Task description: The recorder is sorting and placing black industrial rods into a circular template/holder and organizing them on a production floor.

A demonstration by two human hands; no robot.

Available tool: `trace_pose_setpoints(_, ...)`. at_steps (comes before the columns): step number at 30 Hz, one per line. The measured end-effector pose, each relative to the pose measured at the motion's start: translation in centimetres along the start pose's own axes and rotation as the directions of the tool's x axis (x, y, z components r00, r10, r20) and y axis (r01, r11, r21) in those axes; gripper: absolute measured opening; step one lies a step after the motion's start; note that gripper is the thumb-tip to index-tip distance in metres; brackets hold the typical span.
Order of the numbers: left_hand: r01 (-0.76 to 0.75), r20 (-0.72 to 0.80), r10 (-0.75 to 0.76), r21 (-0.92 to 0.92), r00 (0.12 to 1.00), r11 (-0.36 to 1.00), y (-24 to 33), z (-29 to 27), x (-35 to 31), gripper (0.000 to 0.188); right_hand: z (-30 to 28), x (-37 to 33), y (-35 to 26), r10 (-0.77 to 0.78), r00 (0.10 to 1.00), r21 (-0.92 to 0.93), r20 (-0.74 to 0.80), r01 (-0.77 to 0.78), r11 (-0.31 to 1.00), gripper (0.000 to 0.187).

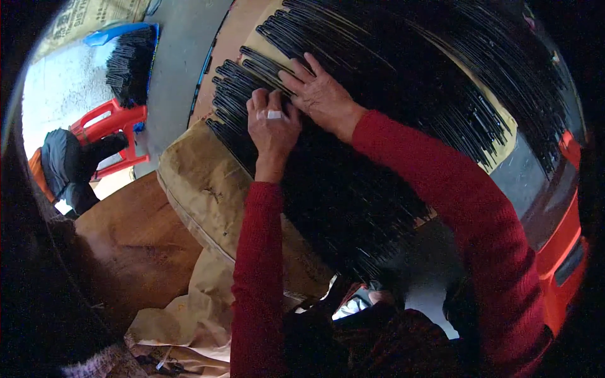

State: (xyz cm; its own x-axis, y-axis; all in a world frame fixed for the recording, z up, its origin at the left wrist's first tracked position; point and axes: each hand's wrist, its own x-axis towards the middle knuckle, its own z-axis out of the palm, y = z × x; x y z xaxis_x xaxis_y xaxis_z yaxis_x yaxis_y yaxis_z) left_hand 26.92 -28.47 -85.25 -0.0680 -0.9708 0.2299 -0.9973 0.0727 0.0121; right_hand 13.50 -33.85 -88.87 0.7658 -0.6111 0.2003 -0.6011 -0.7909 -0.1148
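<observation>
Thin, glossy black rods with rounded ends [230,94] lie packed side by side in a broad dark layer before me. My left hand [274,123], a white strip wrapped round one finger, is on their near-left part with its fingers curled down into the rods; the fingertips are hidden. Just to its right, my right hand [324,104] lies over the rods with its fingers stretched out and apart. Both arms wear red knitted sleeves. Under the rods, tan sheet [504,120] shows at the edges.
A tan cloth-covered pad [205,170] borders the rods on the left, above a brown rounded surface [138,227]. At far left are a red plastic stool [116,129], another black rod bundle [129,66] and a person's dark-clothed part [60,164]. Red plastic [561,271] stands at right.
</observation>
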Motion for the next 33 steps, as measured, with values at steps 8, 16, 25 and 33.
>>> trace_pose_setpoints(8,0.001,-0.005,0.0,0.014,1.0,1.0,-0.1,-0.5,-0.2,0.021,-0.4,1.6,1.4,0.012,0.996,-0.189,0.092,0.005,0.982,0.028)
trace_pose_setpoints(16,0.087,0.05,-0.086,-0.019,0.995,0.996,-2.1,-3.0,-2.6,0.018,-2.0,0.2,4.8,0.003,0.988,-0.277,0.153,0.039,0.96,0.022)
trace_pose_setpoints(25,0.035,-0.013,-0.035,-0.024,0.999,0.999,-0.7,-2.3,-2.0,0.023,-3.8,-0.2,3.4,0.159,0.947,-0.05,0.279,-0.15,0.987,0.028)
trace_pose_setpoints(33,0.226,0.08,-0.224,-0.007,0.971,0.974,0.6,-2.8,-1.3,0.028,-2.8,-1.8,2.6,0.141,0.989,-0.13,0.052,-0.133,0.983,0.03)
